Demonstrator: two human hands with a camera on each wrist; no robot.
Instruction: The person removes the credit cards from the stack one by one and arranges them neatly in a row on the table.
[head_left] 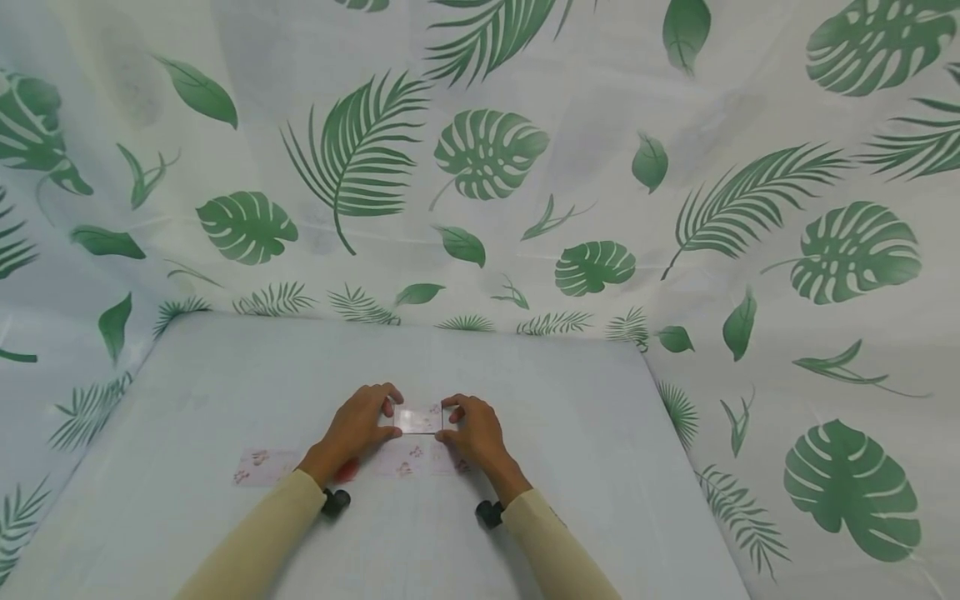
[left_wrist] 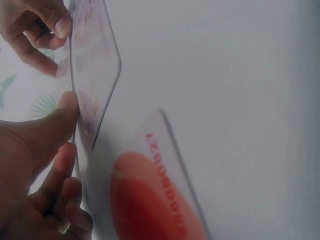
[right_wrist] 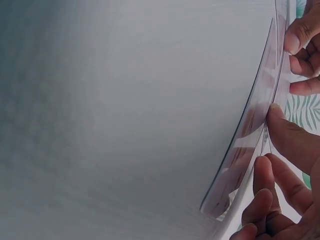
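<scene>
A thin glossy card with a faint pink floral print is held between my two hands, just above the white table. My left hand pinches its left end between thumb and fingers; in the left wrist view that hand's thumb presses near the edge. My right hand pinches the opposite end, its thumb along the edge in the right wrist view. Below my left wrist lies a card with a red shape and red digits, partly covered by the hand in the head view.
Pale pink floral cards lie in a row on the white table: one left of my left wrist, others nearer me than the held card. A leaf-printed curtain encloses the table's back and sides. Dark cameras sit on both wrists.
</scene>
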